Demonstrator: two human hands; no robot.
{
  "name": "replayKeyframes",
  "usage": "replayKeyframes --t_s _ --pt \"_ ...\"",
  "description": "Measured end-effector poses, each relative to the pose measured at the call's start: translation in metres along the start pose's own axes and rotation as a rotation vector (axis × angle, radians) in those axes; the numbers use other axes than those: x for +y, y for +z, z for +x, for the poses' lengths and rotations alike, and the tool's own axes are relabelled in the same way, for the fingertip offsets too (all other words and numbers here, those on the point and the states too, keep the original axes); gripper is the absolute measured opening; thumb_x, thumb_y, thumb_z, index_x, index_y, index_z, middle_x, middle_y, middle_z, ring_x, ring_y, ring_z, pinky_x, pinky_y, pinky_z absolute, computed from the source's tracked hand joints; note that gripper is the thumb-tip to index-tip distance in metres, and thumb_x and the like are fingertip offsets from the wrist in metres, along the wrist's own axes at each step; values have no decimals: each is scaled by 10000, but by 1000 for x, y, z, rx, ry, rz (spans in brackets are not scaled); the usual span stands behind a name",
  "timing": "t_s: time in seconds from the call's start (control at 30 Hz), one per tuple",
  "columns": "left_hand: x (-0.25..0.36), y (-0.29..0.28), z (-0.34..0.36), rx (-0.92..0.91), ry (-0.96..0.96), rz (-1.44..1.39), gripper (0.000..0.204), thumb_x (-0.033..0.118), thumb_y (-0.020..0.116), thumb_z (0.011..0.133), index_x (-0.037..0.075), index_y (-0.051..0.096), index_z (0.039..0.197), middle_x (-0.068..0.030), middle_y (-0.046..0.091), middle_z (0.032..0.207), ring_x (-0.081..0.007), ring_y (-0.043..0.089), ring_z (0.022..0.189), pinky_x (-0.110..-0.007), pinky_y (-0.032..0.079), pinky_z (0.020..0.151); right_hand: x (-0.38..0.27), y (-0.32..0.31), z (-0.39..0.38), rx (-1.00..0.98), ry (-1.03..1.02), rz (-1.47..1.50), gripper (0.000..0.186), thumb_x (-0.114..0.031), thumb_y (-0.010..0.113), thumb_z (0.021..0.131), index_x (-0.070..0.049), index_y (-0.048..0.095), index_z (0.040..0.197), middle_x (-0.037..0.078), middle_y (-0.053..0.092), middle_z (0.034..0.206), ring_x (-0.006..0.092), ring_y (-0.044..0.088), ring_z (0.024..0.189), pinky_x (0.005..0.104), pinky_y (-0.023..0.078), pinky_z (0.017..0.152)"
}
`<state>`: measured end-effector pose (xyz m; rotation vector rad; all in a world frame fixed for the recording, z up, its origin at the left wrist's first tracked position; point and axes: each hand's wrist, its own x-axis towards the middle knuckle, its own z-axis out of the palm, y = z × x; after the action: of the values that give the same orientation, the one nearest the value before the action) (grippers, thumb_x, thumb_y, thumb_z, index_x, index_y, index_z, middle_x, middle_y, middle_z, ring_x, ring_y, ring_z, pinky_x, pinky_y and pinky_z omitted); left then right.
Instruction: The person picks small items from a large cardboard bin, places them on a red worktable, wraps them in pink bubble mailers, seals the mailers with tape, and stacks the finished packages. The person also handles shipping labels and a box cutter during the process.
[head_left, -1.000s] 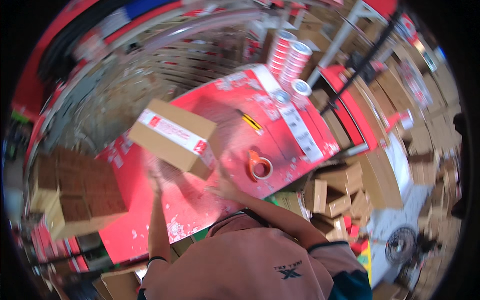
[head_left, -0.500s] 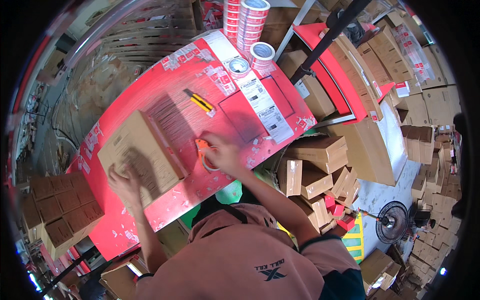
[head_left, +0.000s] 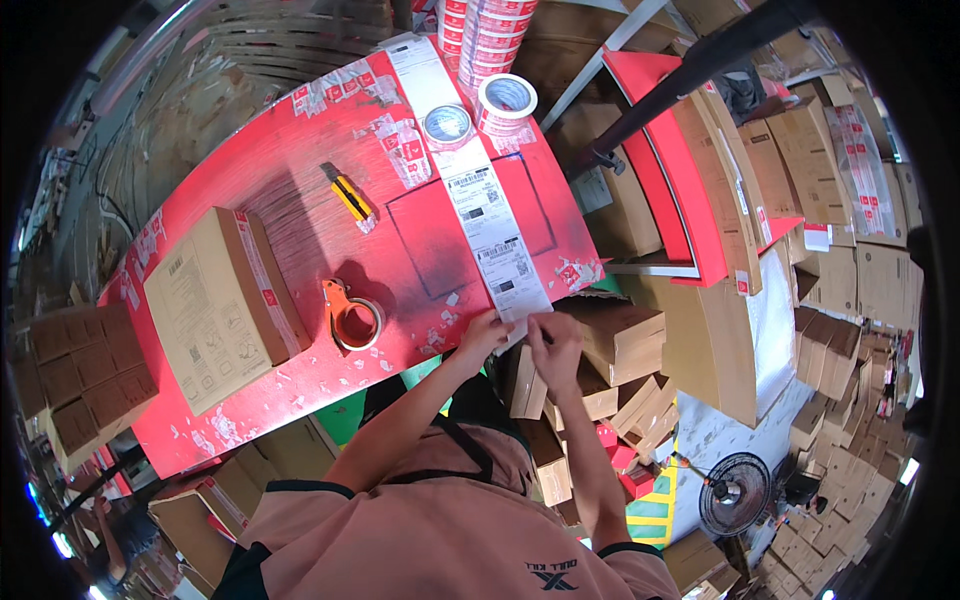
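Note:
A long strip of white printed labels (head_left: pixel 485 215) runs across the red table to its near edge. There my left hand (head_left: pixel 484 336) pinches the strip's near end, and my right hand (head_left: pixel 555 348) grips it close beside, fingers closed. An orange tape dispenser (head_left: pixel 352 316) stands on the table to the left of my hands. Further left lies a brown cardboard box (head_left: pixel 215 305) with a band of printed tape along its side. The yellow box cutter (head_left: pixel 348 197) rests beyond the dispenser, its blade end pointing away.
Rolls of tape (head_left: pixel 507 103) stand stacked at the far edge, and one roll (head_left: pixel 447 127) sits on the label strip. A dark pole (head_left: pixel 680 85) crosses at the upper right. Small cartons (head_left: pixel 620 340) pile up right of the table; a black fan (head_left: pixel 735 493) stands on the floor.
My right hand has let go of the tape dispenser, now standing on the table. My left hand has left the box. Both have come together at the label strip's near end.

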<state>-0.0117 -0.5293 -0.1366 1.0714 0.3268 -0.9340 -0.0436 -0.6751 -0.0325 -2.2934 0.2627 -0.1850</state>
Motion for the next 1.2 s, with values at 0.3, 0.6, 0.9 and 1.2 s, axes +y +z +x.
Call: replayKeyframes --t_s 0.3,0.6,0.9,1.2 --pt "12 20 -12 164 492 542 197 0 620 881 -70 640 1063 -107 718 877 -151 670 807 -303 518 726 13 -5 76 -513 -495 -240 137 -107 758 740 -63 753 869 101 729 839 278 696 863 397 507 887" --pt "-31 4 -5 201 302 448 237 71 685 827 8 704 1055 -129 736 889 -225 720 841 -345 559 765 -51 2 271 163 -177 -797 198 -251 635 875 -61 680 839 164 709 782 389 707 754 521 563 659" --pt "-17 -119 -200 192 440 590 421 212 664 927 -8 586 1277 -186 657 1248 -297 660 1118 -398 508 957 -374 260 53 -128 -771 363 196 -137 610 925 -39 559 1088 170 688 1058 363 666 936 456 530 843" --pt "48 -313 -445 1159 856 591 188 -59 577 842 -15 675 996 -157 691 930 -280 670 845 -359 528 768 -432 363 63 -291 -796 -441 773 -502 506 977 79 365 1468 297 297 1557 398 222 1490 542 118 1220"
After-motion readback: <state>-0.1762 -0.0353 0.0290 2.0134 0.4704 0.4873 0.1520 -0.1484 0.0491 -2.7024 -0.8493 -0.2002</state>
